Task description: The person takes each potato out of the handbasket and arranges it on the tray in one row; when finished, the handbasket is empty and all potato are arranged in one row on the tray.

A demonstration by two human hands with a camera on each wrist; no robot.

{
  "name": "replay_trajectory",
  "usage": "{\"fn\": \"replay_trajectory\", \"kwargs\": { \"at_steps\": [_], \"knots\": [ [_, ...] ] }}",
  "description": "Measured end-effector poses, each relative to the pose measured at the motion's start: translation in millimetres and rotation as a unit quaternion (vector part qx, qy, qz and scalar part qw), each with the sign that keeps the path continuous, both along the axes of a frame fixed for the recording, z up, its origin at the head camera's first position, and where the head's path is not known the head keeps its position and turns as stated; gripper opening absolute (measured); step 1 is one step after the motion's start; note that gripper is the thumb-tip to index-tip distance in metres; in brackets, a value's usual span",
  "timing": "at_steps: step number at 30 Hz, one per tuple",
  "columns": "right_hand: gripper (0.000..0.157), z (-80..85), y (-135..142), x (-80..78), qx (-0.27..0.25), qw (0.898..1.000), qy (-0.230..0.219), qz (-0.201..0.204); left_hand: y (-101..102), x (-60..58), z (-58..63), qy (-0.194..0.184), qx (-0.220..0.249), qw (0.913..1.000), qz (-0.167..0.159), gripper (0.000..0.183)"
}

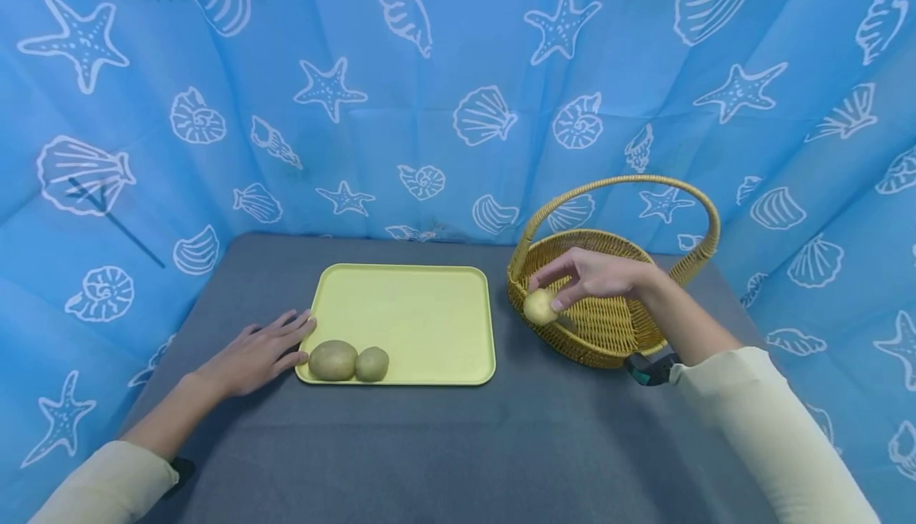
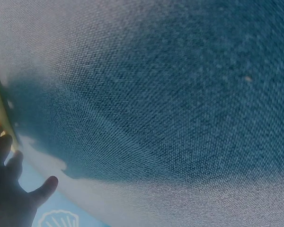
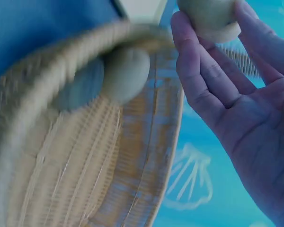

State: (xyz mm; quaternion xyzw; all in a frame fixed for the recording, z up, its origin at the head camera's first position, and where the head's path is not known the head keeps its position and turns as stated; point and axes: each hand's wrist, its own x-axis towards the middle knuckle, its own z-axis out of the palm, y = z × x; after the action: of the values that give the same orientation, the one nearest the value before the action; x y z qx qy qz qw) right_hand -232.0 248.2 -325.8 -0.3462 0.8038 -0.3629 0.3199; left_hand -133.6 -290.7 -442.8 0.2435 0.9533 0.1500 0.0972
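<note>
The right hand [image 1: 590, 273] pinches a pale potato [image 1: 540, 307] between thumb and fingertips, holding it up at the left side of the basket [image 1: 587, 351], over the rim as the head view sees it. The left hand [image 1: 261, 353] lies spread with its fingers nearly straight, grasping nothing; its fingertips rest at the left edge of the tray [image 1: 415, 317], near the bigger potato [image 1: 332, 360].

That one sits in the tray's near left corner, with a smaller potato [image 1: 372, 364] right beside it on its right. Both are duller and greener than the held one.

Inside the basket, the right wrist view shows a pale rounded thing [image 3: 128, 75] against the wall and a darker one [image 3: 83, 87] next to it, both too blurred to name. The woven handle [image 1: 622, 180] arches upright above the basket, which stands to the right of the tray, apart from it.

Pale sleeves [image 1: 773, 436] cover both forearms. Tray and basket stand on a grey table [image 1: 444, 452], and behind it hangs a blue curtain [image 1: 444, 55] printed with white shells and starfish.
</note>
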Motion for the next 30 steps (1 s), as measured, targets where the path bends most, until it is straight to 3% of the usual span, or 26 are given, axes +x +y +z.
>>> {"fn": "replay_trajectory", "kwargs": {
  "at_steps": [7,13,23,30],
  "knots": [
    [0.042,-4.9,-49.2,8.6,-0.014,0.999,-0.013,0.040,-1.4,-1.9,-1.7,0.000,-0.004,1.0000,-0.001,0.065],
    [0.042,-26.3,-96.6,11.6,-0.021,0.996,-0.023,0.083,-2.6,-2.1,-2.4,-0.001,-0.003,1.0000,0.000,0.065],
    [0.041,-69.2,-159.9,28.1,-0.017,0.995,-0.021,0.098,-1.5,-1.8,-1.3,-0.003,0.001,1.0000,-0.003,0.065],
    [0.035,-84.8,-187.6,34.6,-0.020,0.996,0.009,0.083,-1.7,-1.6,-1.5,0.000,0.003,1.0000,-0.005,0.065]
  ]
}}
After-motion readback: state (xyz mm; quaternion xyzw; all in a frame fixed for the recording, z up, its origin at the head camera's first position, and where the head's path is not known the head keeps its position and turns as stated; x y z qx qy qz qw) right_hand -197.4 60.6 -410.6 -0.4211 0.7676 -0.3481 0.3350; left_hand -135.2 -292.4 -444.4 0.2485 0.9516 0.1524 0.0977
